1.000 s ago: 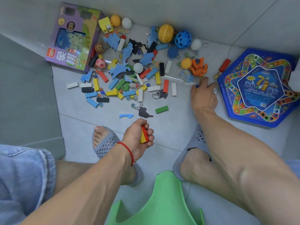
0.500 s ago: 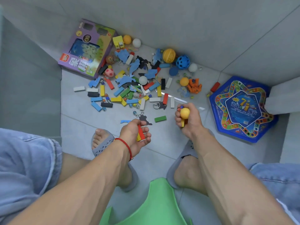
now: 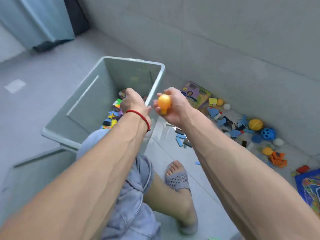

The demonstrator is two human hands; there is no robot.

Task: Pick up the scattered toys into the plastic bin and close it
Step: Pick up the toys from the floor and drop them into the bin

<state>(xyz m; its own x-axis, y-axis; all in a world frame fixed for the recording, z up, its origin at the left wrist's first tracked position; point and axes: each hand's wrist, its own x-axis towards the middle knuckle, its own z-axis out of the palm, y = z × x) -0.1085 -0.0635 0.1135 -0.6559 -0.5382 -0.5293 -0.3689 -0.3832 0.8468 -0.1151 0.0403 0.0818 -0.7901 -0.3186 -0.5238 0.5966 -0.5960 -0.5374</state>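
The grey plastic bin stands open on the floor, with several coloured blocks and toys at its bottom. My left hand, a red string on its wrist, hangs over the bin's inside with its back to the camera, so its fingers and any contents are hidden. My right hand is just outside the bin's right rim and grips an orange ball together with a yellow block. Scattered toys lie on the tiles to the right along the wall.
A purple toy box leans by the wall behind my right hand. Balls, blue foam pieces and an orange figure lie further right, beside a blue game board. A flat grey panel lies left of my knee.
The view has swung left from the toy pile to the bin. Both hands rose from the floor: the left now hangs over the bin, the right carries the orange ball beside its rim.
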